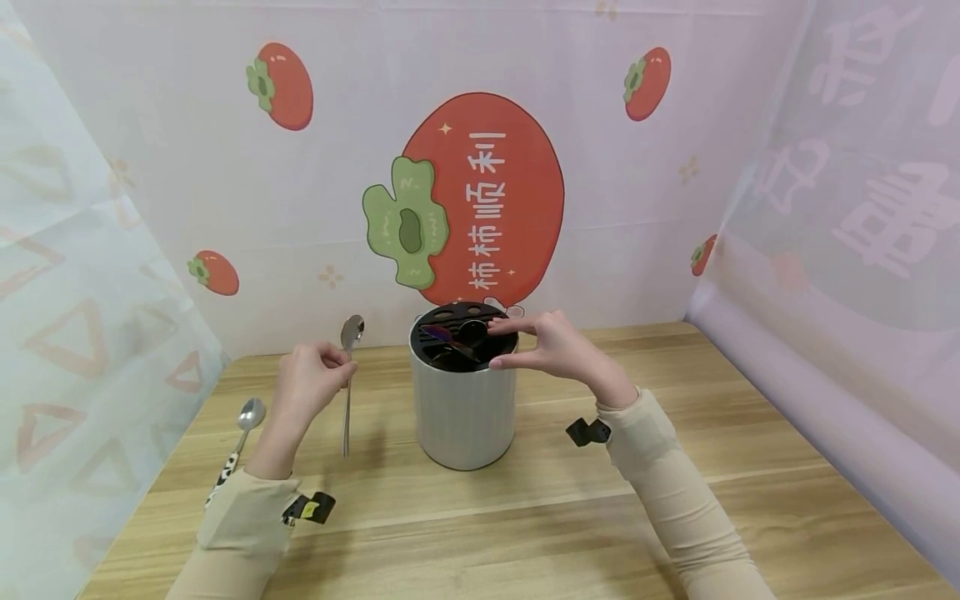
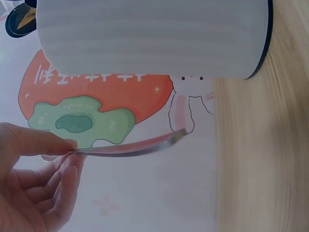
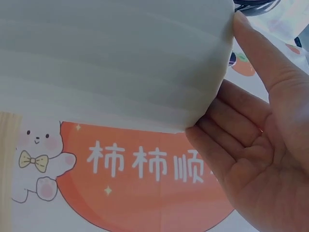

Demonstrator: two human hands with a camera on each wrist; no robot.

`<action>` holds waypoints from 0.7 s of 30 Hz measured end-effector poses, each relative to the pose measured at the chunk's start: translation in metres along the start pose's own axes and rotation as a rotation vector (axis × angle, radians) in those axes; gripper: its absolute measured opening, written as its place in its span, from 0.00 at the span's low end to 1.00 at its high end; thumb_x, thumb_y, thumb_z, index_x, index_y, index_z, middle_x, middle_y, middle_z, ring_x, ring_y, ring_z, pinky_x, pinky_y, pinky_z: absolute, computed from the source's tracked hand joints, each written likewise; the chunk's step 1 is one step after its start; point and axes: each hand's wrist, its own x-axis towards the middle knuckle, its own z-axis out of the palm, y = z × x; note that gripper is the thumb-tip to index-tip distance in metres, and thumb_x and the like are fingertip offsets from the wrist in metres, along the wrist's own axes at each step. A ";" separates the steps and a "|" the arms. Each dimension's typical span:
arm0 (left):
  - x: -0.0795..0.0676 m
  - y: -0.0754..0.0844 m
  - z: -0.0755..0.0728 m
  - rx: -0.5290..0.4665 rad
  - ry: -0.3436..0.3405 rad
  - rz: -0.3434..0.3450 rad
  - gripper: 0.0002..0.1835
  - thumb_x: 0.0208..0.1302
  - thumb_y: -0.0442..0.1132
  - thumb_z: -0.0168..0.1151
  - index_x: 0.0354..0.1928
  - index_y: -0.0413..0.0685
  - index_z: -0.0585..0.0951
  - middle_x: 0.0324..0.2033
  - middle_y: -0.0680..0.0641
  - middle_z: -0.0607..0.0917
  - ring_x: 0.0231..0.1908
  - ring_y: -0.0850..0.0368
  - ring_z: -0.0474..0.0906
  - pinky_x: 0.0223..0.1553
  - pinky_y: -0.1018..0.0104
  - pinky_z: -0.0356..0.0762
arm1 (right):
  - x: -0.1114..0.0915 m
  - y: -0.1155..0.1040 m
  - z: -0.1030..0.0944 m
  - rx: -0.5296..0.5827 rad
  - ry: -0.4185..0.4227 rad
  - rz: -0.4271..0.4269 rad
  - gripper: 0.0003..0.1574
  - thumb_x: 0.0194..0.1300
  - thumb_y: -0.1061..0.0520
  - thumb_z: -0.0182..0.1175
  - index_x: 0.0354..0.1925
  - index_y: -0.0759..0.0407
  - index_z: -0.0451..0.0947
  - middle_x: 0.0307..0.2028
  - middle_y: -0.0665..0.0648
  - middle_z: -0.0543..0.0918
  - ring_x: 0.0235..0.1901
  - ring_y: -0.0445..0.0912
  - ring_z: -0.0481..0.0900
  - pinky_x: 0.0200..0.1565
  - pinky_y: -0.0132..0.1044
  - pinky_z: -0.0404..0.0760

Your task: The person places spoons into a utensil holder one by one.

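Observation:
My left hand (image 1: 311, 379) pinches a metal spoon (image 1: 347, 417) by its upper handle, between thumb and fingertips. The spoon stands nearly upright, bowl up, left of the utensil holder; in the left wrist view the handle (image 2: 130, 151) extends from the fingertips. A white ribbed utensil holder (image 1: 465, 417) with a black slotted top (image 1: 450, 315) stands on the table. My right hand (image 1: 555, 350) grips its upper right rim, thumb toward the front and fingers farther back. Dark, shiny utensils (image 1: 472, 333) sit in its top; their exact kind is unclear.
Another spoon (image 1: 251, 412), its handle patterned black and white, lies on the wooden table (image 1: 450, 533) near the left edge, partly behind my left forearm. A printed cloth backdrop (image 1: 337, 167) rises behind the table and along its sides.

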 end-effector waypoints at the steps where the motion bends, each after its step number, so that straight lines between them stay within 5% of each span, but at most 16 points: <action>1: 0.000 0.000 0.000 0.002 -0.001 0.001 0.07 0.57 0.37 0.62 0.28 0.40 0.81 0.19 0.47 0.84 0.19 0.60 0.78 0.21 0.68 0.73 | 0.000 0.000 0.000 -0.005 0.000 0.000 0.31 0.50 0.39 0.70 0.52 0.47 0.82 0.55 0.50 0.81 0.53 0.43 0.80 0.61 0.45 0.73; 6: 0.000 0.001 0.003 0.004 -0.011 0.000 0.07 0.57 0.37 0.63 0.27 0.40 0.81 0.19 0.48 0.84 0.19 0.59 0.78 0.21 0.67 0.71 | 0.001 -0.001 -0.002 -0.024 0.000 -0.021 0.31 0.50 0.39 0.71 0.51 0.48 0.82 0.51 0.48 0.83 0.32 0.42 0.82 0.59 0.45 0.75; 12: 0.001 0.002 0.003 -0.001 0.000 0.007 0.07 0.57 0.37 0.63 0.27 0.40 0.81 0.18 0.48 0.84 0.19 0.59 0.78 0.22 0.67 0.72 | 0.002 0.000 -0.003 -0.035 0.007 -0.062 0.31 0.49 0.40 0.71 0.50 0.50 0.82 0.48 0.47 0.84 0.53 0.41 0.79 0.58 0.44 0.75; 21: 0.001 0.006 0.002 -0.005 0.017 0.026 0.06 0.57 0.36 0.64 0.26 0.41 0.81 0.17 0.48 0.83 0.18 0.59 0.77 0.22 0.67 0.71 | 0.002 -0.002 -0.004 -0.041 0.010 -0.071 0.32 0.49 0.40 0.72 0.51 0.51 0.82 0.48 0.48 0.84 0.56 0.42 0.77 0.58 0.43 0.76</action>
